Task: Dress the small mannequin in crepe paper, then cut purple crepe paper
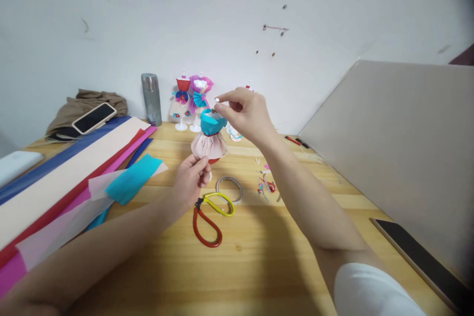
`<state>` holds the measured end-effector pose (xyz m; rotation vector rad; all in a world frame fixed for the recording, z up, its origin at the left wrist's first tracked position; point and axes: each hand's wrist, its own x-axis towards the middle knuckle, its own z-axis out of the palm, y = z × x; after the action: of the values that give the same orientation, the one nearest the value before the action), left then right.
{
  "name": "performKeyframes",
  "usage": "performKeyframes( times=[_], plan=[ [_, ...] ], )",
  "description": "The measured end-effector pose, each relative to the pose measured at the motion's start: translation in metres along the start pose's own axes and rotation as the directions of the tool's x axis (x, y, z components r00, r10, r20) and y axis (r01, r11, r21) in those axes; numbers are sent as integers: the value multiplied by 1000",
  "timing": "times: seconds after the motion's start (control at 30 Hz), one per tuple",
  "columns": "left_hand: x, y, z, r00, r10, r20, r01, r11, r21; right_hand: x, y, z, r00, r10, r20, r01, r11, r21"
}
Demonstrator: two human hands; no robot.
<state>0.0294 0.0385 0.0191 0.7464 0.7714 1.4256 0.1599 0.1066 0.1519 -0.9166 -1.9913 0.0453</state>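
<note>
A small dress form [210,133] stands upright in the middle, wearing a teal top and a pale pink gathered skirt with some red under the hem. My left hand [190,177] pinches the skirt's lower edge between thumb and fingers. Above the teal top, my right hand [242,108] has thumb and index finger closed at the form's small white knob [217,100]; whether they touch it or something tiny beside it is unclear. Scissors [207,215] with one red and one yellow handle lie just below my left hand, next to a roll of clear tape [229,190].
Crepe paper strips [74,173] cover the left side, near a phone [94,118] on brown cloth. A flask [151,98] and two dressed forms [190,96] stand behind. Paper scraps [268,185] lie right of centre; a tablet-like device [418,256] rests at right beside a white panel [392,138].
</note>
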Motion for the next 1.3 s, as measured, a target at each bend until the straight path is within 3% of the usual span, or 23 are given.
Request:
performKeyframes(
  times=[0.3,0.97,1.3],
  plan=[
    [0,0,-4,1000,8,28,-7,1000,-2,13,0,4,993,95,71,-97,995,29],
    [-6,-8,-6,998,-43,55,42,999,14,16,0,9,990,140,35,-142,989,48],
    [-4,2,-8,1000,-22,-22,21,997,-76,16,-3,11,987,153,49,-154,988,20]
  ],
)
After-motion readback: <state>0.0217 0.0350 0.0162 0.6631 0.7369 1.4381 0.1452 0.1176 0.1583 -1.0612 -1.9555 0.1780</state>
